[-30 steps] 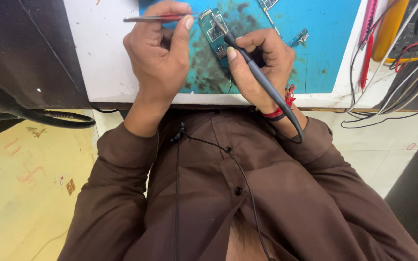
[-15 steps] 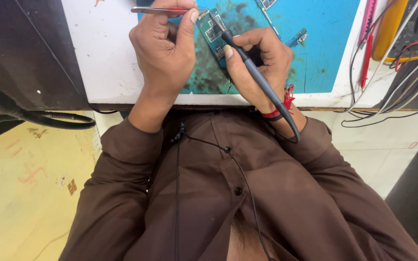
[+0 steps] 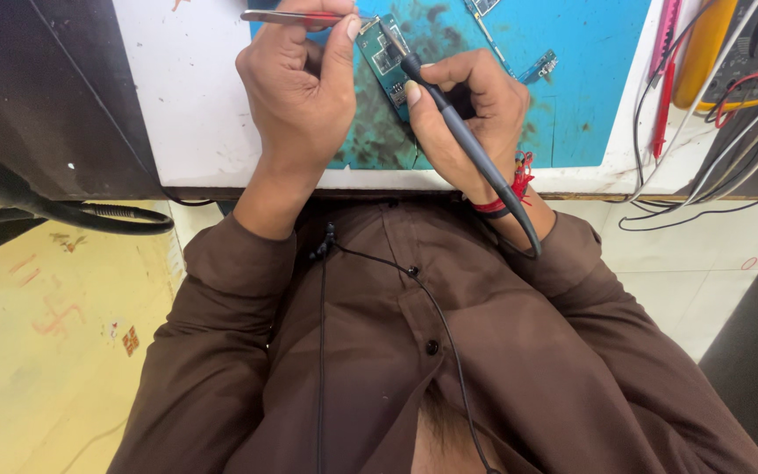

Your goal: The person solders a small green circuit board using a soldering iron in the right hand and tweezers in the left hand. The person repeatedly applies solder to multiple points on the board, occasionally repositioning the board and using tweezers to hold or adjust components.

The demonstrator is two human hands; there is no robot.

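Observation:
My left hand (image 3: pixel 302 88) pinches thin metal tweezers (image 3: pixel 284 17) that lie level, their tips at the top edge of a small green circuit board (image 3: pixel 383 60). My right hand (image 3: pixel 471 114) grips a dark grey soldering iron (image 3: pixel 454 132) like a pen, its tip resting on the same board. The iron's cable runs back past my right wrist, which wears a red thread band (image 3: pixel 511 189). The board lies on a stained blue work mat (image 3: pixel 589 88) on a white bench (image 3: pixel 186 96). Part of the board is hidden under my fingers.
Two more small board pieces (image 3: pixel 541 66) lie on the mat further back. A red probe (image 3: pixel 664 79), a yellow meter (image 3: pixel 704 53) and several loose wires (image 3: pixel 730 167) crowd the right side of the bench. A black cable (image 3: pixel 89 213) hangs at the left over a yellowish floor.
Both hands and the bench have drifted up in the view. The tweezers now sit near the top edge. The grip on both tools is unchanged.

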